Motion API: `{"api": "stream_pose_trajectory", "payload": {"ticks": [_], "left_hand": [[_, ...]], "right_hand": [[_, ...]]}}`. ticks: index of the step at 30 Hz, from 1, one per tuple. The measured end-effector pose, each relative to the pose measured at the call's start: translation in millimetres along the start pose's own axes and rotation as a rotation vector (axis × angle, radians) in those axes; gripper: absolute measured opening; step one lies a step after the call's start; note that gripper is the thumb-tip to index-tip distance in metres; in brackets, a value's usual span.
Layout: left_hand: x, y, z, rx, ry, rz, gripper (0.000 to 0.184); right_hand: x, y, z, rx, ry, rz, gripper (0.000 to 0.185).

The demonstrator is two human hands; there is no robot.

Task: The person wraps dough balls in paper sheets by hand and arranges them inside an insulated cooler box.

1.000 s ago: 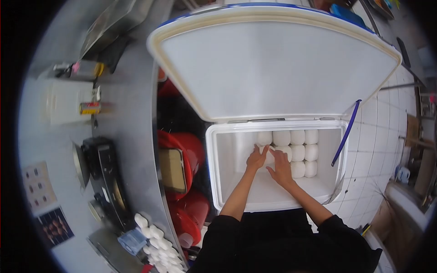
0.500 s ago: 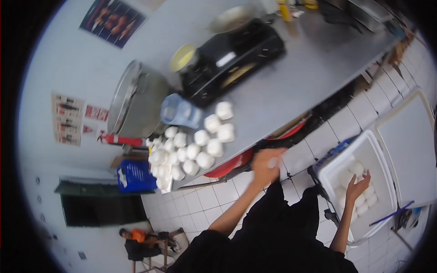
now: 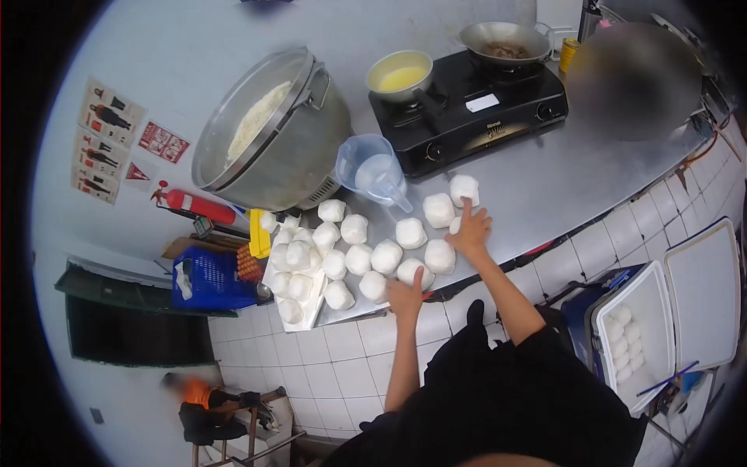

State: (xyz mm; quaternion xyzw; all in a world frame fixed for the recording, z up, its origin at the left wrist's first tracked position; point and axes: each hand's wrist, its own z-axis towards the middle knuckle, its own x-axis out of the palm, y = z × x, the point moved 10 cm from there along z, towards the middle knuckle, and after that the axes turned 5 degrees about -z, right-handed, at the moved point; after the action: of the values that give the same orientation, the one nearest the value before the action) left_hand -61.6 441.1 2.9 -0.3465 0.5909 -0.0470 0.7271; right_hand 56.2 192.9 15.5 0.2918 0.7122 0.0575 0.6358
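Note:
White rounded bundles (image 3: pixel 387 256), apparently wrapped, stand in loose rows on the steel table. My left hand (image 3: pixel 405 297) is at the front edge, thumb and fingers closed around the near side of one bundle (image 3: pixel 412 269). Farther right, my right hand (image 3: pixel 473 233) curls over another bundle (image 3: pixel 454 226), which it partly hides. One of its fingertips reaches the base of the bundle (image 3: pixel 464 191) behind. More bundles crowd a white tray (image 3: pixel 307 315) at the left end. What is inside the wrapping cannot be seen.
Behind the bundles are a blue-tinted pitcher (image 3: pixel 369 170), a large pot (image 3: pixel 299 148) of white food and a black gas stove (image 3: pixel 475 124) bearing two pans. On the right, an open cooler (image 3: pixel 661 327) holds similar bundles. A person (image 3: pixel 204 395) sits at lower left.
My right hand has come from inside the cooler to the table bundles. My left hand has gone from in front of the table onto a bundle. The view has turned toward the table.

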Motion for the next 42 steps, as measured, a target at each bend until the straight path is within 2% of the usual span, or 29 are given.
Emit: {"api": "stream_pose_trajectory", "payload": {"ticks": [2, 4, 7, 8, 11, 14, 17, 18, 20, 21, 22, 25, 26, 28, 29, 31, 32, 35, 36, 38, 39, 41, 42], "left_hand": [[2, -21, 4, 0.049, 0.122, 0.011, 0.085], [27, 0, 9, -0.024, 0.153, -0.069, 0.086], [6, -34, -1, 0.235, -0.063, -0.129, 0.087], [7, -37, 0, 0.157, 0.032, -0.257, 0.085], [13, -41, 0, -0.088, 0.306, -0.568, 0.077], [8, -61, 16, 0.009, 0.375, -0.917, 0.065], [25, -101, 21, 0.035, 0.558, -0.895, 0.060], [23, -114, 20, 0.045, 0.548, -0.695, 0.061], [52, -102, 21, 0.070, 0.539, -0.600, 0.062], [68, -93, 25, 0.084, 0.531, -0.552, 0.062], [74, -88, 29, 0.182, 0.520, -0.406, 0.062], [97, -68, 29, 0.244, 0.680, -0.251, 0.067], [108, -58, 29, 0.087, 0.806, -0.451, 0.072], [120, -55, 19, -0.251, 1.043, -0.845, 0.082], [114, -60, 18, -0.281, 1.066, -0.939, 0.085], [81, -92, 14, -0.340, 1.115, -1.128, 0.092], [91, -85, 11, -0.412, 1.209, -1.116, 0.101], [80, -102, 9, -0.420, 1.243, -1.021, 0.101], [79, -104, 14, -0.386, 1.170, -0.950, 0.097], [74, -115, 15, -0.321, 1.175, -0.798, 0.094], [71, -120, 16, -0.286, 1.177, -0.720, 0.092], [78, -118, 16, -0.280, 1.141, -0.758, 0.087], [78, -117, 13, -0.273, 1.125, -0.776, 0.084]], "right_hand": [[-14, -7, -2, -0.006, 0.007, 0.080, 0.100], [-27, -20, -5, -0.083, -0.144, 0.065, 0.101], [-45, -47, -4, -0.213, -0.306, 0.114, 0.105], [-52, -55, -3, -0.258, -0.350, 0.146, 0.107], [-59, -74, 10, -0.167, -0.131, 0.250, 0.103], [-40, -79, 22, -0.106, 0.160, 0.896, 0.100], [-73, -29, -11, -0.031, 0.280, 1.008, 0.095], [-75, -19, -16, -0.043, 0.275, 1.034, 0.095], [-77, -3, -25, -0.073, 0.269, 1.080, 0.097], [-76, 4, -25, -0.175, 0.211, 0.998, 0.096], [-72, 12, -26, -0.275, 0.152, 0.918, 0.095], [-61, 36, -41, -0.425, -0.030, 0.581, 0.089], [-60, 49, -46, -0.448, -0.097, 0.456, 0.087], [-54, 63, -54, -0.259, 0.046, 0.293, 0.085], [-50, 60, -57, -0.161, 0.118, 0.210, 0.085], [-37, 50, -51, -0.121, 0.155, 0.296, 0.082], [-27, 43, -47, -0.098, 0.173, 0.340, 0.081], [-22, 22, -39, -0.178, -0.035, 0.742, 0.079], [-16, 10, -42, -0.063, -0.013, 0.722, 0.078], [-2, -13, -57, 0.163, 0.031, 0.681, 0.077], [7, -16, -60, 0.180, 0.049, 0.775, 0.078], [29, -24, -63, 0.218, 0.075, 0.968, 0.080], [26, -24, -68, 0.172, 0.043, 0.898, 0.080]]}}
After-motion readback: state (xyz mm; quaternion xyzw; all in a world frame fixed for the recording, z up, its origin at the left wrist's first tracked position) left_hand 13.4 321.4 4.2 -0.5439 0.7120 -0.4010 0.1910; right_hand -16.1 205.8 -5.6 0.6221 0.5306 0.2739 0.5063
